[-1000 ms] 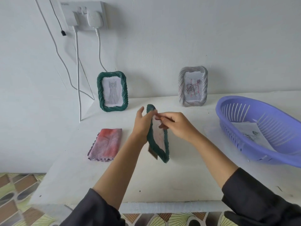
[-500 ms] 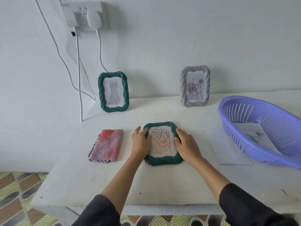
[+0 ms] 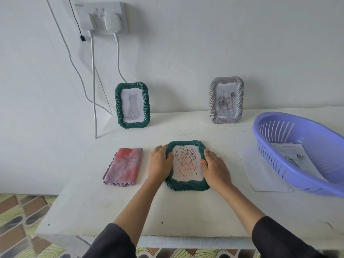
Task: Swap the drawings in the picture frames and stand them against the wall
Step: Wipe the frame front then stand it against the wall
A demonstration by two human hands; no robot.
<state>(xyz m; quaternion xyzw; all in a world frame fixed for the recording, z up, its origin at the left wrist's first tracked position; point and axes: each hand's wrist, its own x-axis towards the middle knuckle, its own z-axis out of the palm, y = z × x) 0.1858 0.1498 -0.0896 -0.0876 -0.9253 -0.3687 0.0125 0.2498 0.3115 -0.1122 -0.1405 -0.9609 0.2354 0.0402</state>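
Either side of the green leaf frame (image 3: 188, 186), lying face-up on the table (image 3: 167, 211), my left hand (image 3: 160, 162) and right hand (image 3: 216, 170) press flat-fingered against its rim, apparently squaring it, gripping nothing. Beyond it, the cat frame (image 3: 132, 105) and grey frame (image 3: 226, 100) lean on the wall (image 3: 204, 43).

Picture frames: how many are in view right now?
3. Green cat frame and grey frame stand against the wall; green leaf frame lies flat between left hand and right hand. None looks hidden.
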